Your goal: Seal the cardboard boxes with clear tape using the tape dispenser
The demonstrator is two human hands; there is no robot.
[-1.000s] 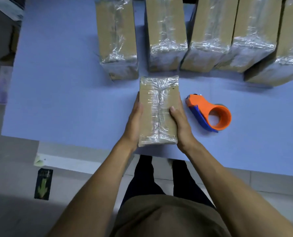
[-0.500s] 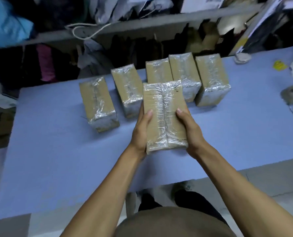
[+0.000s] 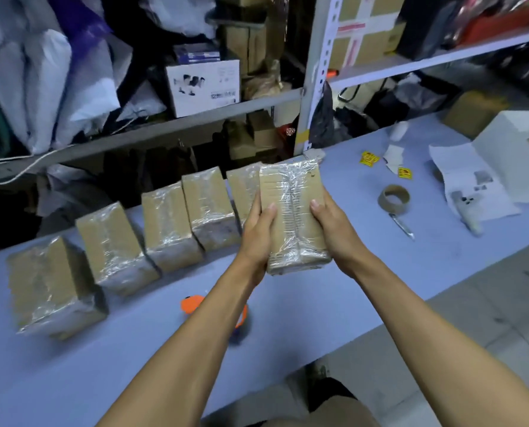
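I hold a taped cardboard box (image 3: 294, 217) in the air above the blue table (image 3: 102, 359). My left hand (image 3: 258, 238) grips its left side and my right hand (image 3: 334, 229) grips its right side, thumbs on the top face. Clear tape runs down the middle of the box. The orange tape dispenser (image 3: 192, 303) lies on the table below my left forearm, mostly hidden by it. Several other taped boxes (image 3: 112, 248) stand in a row along the far side of the table.
A brown tape roll (image 3: 393, 198) and a pen (image 3: 403, 225) lie on the table to the right, next to printed papers (image 3: 469, 183), yellow stickers (image 3: 368, 158) and a white box (image 3: 516, 149). Cluttered metal shelves (image 3: 312, 97) stand behind the table.
Both hands have lifted the box off the table and carried it up and to the right. My view swung up and right, so the shelves came into sight.
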